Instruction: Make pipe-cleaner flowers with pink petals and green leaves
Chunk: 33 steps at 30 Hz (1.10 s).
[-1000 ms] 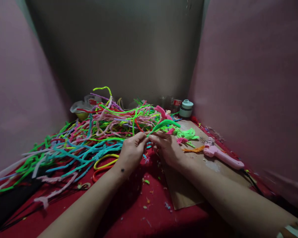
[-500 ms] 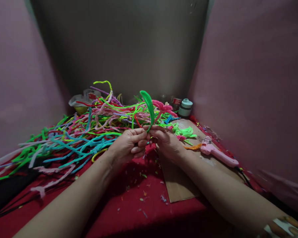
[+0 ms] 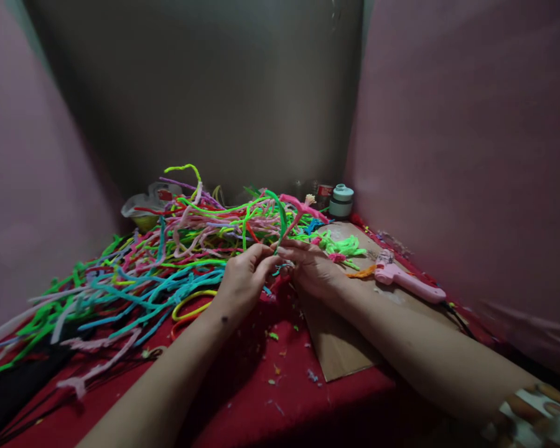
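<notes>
At the centre, my left hand [image 3: 245, 274] is closed, its thumb and fingers pinching the base of a green leaf [image 3: 283, 214] made of fuzzy wire. Right beside it, my right hand [image 3: 315, 267] is closed round the stem of a pink fuzzy flower [image 3: 303, 208] with a pale centre. The leaf's base and the flower's stem meet between the fingertips, where the fingers partly hide them. Leaf and flower both stand up above the hands.
A large pile of coloured fuzzy wires [image 3: 144, 283] spreads over the red cloth [image 3: 266, 410] at the left. Cardboard [image 3: 338, 348] lies at the right under a pink glue gun [image 3: 408, 280] and green fuzzy pieces [image 3: 345, 242]. A light-blue-capped jar [image 3: 341, 200] stands behind.
The camera view has shifted slightly. My left hand has turned, its fingers now more over the stem, and the green leaf has rotated to look narrower. The pink flower has tilted, showing its pale centre.
</notes>
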Tool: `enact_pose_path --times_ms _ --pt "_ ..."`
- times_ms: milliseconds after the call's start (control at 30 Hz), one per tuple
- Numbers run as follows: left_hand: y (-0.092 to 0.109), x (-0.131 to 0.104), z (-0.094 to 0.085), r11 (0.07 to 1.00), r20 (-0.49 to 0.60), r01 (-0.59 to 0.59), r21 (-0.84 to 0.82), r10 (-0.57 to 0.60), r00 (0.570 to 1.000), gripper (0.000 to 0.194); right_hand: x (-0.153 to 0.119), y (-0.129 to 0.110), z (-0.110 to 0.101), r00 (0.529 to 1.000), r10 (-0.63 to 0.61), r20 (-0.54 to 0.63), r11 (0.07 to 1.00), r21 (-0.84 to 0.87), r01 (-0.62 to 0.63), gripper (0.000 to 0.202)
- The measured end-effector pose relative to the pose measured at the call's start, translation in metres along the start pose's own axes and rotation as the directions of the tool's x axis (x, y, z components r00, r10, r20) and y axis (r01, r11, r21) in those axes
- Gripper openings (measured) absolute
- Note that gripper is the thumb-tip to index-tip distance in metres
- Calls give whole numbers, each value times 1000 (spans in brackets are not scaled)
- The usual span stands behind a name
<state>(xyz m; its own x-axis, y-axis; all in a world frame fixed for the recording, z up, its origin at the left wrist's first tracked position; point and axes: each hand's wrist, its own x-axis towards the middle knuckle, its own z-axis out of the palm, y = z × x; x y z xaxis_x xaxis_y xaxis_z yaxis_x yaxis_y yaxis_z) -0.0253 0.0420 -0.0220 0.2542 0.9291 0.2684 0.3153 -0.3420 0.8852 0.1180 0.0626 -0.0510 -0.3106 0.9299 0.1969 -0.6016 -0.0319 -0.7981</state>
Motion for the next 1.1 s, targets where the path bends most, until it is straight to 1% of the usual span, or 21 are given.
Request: enact_pose_path --times_ms 33,67,100,133,200,300,367,433,500,567,633,700,800,867,900,933,967,1000,1033,1067,1100 --pt "-2 -1 2 986 -74 -72 150 83 994 18 0 0 1 999 -3 -34 1000 8 3 21" --pt "-5 -2 3 947 -120 -126 296 168 979 17 -1 1 3 998 -8 -60 1000 15 9 21" --pt "-7 -3 4 899 -143 -160 408 236 961 16 -2 1 4 997 -14 -77 1000 18 15 21" --pt "-9 -4 5 854 -147 -180 487 284 948 16 -3 2 6 996 -22 -91 1000 15 24 21" --pt "-12 -7 6 820 -147 -207 534 330 932 14 -5 3 9 990 -59 -125 998 -13 58 19" --pt "-12 -9 6 855 -159 -244 457 349 924 9 -7 5 11 980 -131 -149 986 -117 114 16" --pt "-12 -8 6 889 -181 -249 384 337 924 9 -6 6 11 979 -157 -128 973 -189 131 15" --pt "-12 -7 6 916 -201 -238 323 313 928 9 -6 7 10 981 -160 -110 968 -214 134 15" --pt "-10 -6 7 947 -203 -210 244 261 944 10 -5 8 9 984 -164 -68 968 -206 147 16" --pt "-8 -6 8 985 -190 -144 97 160 969 12 -4 7 8 985 -170 -7 968 -188 166 16" --pt "-5 -5 9 993 -143 -44 -107 28 989 14 -4 6 8 989 -147 32 975 -164 151 17" --pt "-2 -5 9 956 -69 46 -290 -69 995 16 -5 2 9 994 -100 43 988 -118 104 19" --pt "0 -3 4 859 84 146 -491 -121 989 19 -6 -2 9 994 -56 91 996 -71 62 23" --pt "-1 -2 1 792 215 232 -565 -130 968 20 -6 -3 8 994 -53 95 995 -80 60 23" --pt "-1 -1 -1 773 266 271 -573 -138 954 21 -6 -2 8 996 -55 77 994 -87 62 22" --pt "-1 -1 -1 772 293 295 -563 -147 945 21 -5 -1 7 997 -60 53 994 -90 64 20" --pt "-2 -1 -1 792 289 296 -533 -158 944 22 -5 1 7 997 -65 30 994 -88 67 17" --pt "-2 -2 0 833 251 274 -480 -169 953 22 -5 3 6 998 -67 10 994 -84 67 16" --pt "-3 -2 2 890 178 225 -397 -166 970 21 -4 5 6 998 -68 -9 995 -79 67 15" --pt "-4 -3 4 948 85 152 -280 -133 987 20 -4 7 6 997 -69 -26 995 -73 67 15" --pt "-6 -4 7 988 -8 62 -139 -64 998 17 -4 9 5 996 -77 -45 995 -73 73 15"
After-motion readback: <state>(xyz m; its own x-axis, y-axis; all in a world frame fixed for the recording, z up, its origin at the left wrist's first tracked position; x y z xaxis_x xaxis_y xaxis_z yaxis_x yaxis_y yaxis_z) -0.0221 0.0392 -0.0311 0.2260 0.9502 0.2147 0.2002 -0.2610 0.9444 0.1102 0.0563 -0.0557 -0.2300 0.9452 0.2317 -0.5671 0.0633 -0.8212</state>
